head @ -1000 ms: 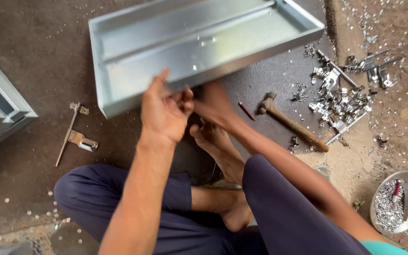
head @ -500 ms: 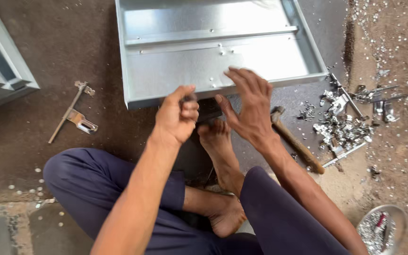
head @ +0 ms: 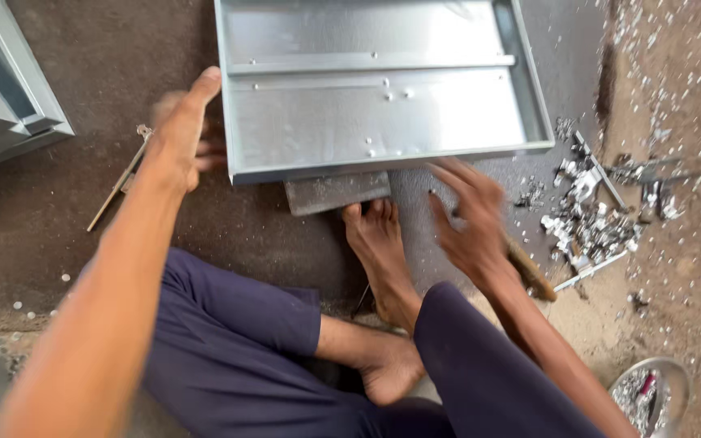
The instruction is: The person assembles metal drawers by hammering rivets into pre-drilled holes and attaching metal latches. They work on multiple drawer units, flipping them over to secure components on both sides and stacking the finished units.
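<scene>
- I see no packages, labels or signs; the big item is a shallow grey sheet-metal tray (head: 383, 122) filling the upper centre of the frame.
- A small grey metal block (head: 336, 193) pokes out under its near edge, just above my bare foot (head: 379, 243).
- My left hand (head: 182, 130), upper left, has its fingers stretched out at the tray's left wall, gripping nothing.
- My right hand (head: 468, 219), centre right, is blurred, fingers spread wide and empty, over a wooden hammer handle (head: 529, 272).
- Metal scraps (head: 590, 219) lie at right.
</scene>
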